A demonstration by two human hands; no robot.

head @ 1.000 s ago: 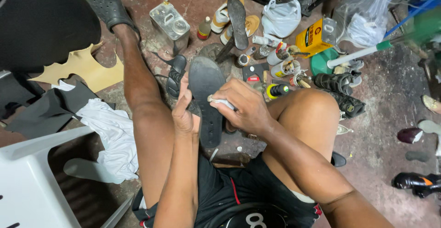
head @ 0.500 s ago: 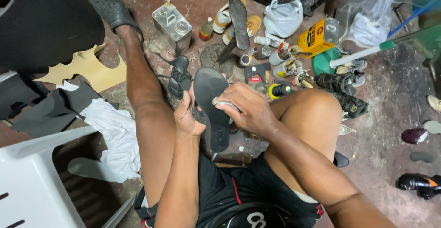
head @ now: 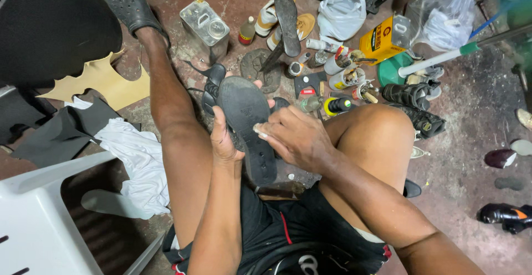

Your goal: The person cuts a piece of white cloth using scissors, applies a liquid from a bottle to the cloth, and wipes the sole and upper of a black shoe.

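While I sit on the floor:
Left hand (head: 224, 139): fingers wrapped around black shoe sole (head: 249, 125).
Right hand (head: 296, 136): fingers pinching small pale piece (head: 259, 131) against it.

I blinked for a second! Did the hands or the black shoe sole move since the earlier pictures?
Hardly. The left hand grips the black sole from behind as before, sole side up. The right hand has slid slightly down and toward the middle of the sole, pressing a small pale piece on it. Nothing was picked up or let go; the metal can and bottles stayed.
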